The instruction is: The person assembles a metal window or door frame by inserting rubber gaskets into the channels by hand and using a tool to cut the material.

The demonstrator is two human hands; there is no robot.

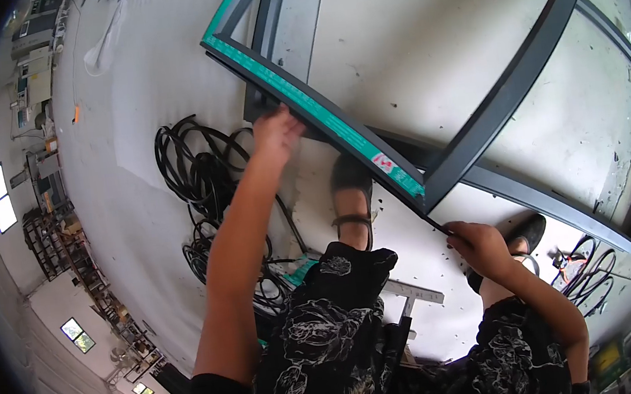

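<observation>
The left hand [277,131] gripped the near rail of the dark frame [338,120] lying on the floor [422,37]. The right hand [477,245] pinched a black strip [437,224] at the frame's edge, fingers together.

black cable coils [200,171] on pale concrete floor [133,101], metal square ruler [413,292] near feet, smaller cable tangle [588,267] right, cluttered shelving [65,249] far left.
</observation>
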